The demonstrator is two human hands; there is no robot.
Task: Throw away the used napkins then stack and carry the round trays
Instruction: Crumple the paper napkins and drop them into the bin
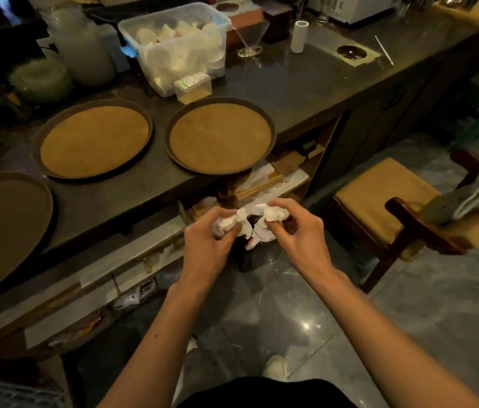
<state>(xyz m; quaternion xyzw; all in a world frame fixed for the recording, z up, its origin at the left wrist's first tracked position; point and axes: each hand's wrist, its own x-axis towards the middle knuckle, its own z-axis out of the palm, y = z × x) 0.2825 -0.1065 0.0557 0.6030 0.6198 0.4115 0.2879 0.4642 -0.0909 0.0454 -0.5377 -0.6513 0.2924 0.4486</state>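
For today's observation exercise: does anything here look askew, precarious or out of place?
Yes. The right-hand round tray juts past the counter's front edge, so it looks easy to knock off. The other two trays sit fully on top. Each hand, left and right, holds a crumpled napkin above the dark bin.

Left round tray [2, 231] is cut off by the frame's left edge — I see only part of it. The dark bin [251, 256] sits mostly hidden behind both hands and the crumpled napkins [226, 225]; its contents I cannot make out.
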